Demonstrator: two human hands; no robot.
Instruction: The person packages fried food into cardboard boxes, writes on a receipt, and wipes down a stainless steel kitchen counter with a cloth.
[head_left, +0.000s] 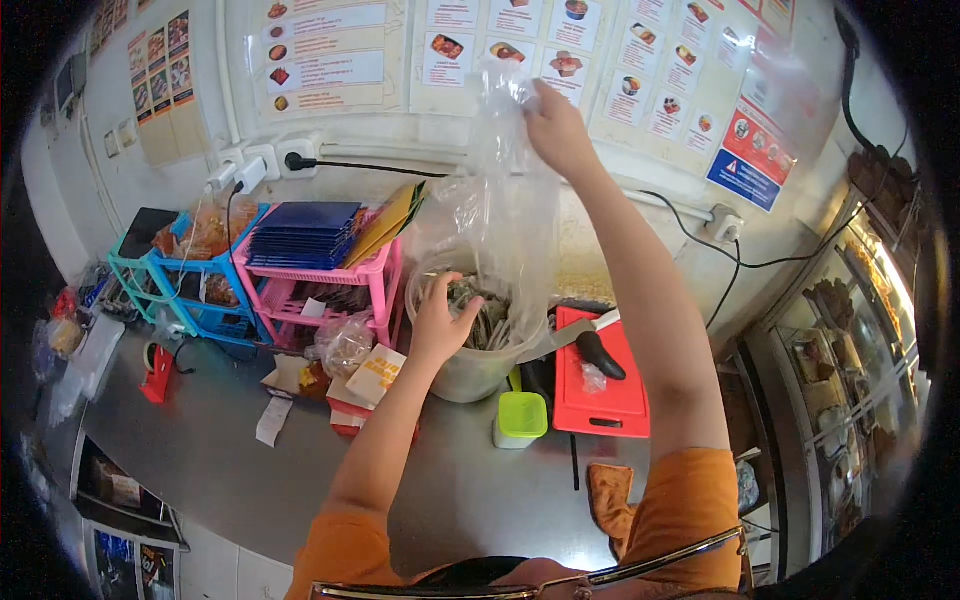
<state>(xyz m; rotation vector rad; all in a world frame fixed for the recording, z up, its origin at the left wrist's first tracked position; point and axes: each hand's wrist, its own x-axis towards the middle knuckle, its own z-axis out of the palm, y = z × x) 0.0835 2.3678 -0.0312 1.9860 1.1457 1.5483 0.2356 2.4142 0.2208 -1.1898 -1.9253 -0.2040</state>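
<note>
My right hand (559, 131) is raised high before the wall, closed on the top of a long clear plastic bag (499, 157). The bag hangs down into a round translucent plastic bucket (472, 379). Inside the bucket lies a mass of thin greyish packets (491, 315); what they are, I cannot tell. My left hand (446, 319) is at the bucket's near left rim, thumb and fingers spread apart, with nothing seen between them. Whether it touches the rim is unclear.
Right of the bucket, a knife (559, 337) lies across a red cutting board (600, 405). A green-lidded container (521, 420) stands in front. Leftward are a pink rack (326, 274), small boxes (375, 375) and a red tape dispenser (156, 375). A brown cloth (611, 495) lies at the near right.
</note>
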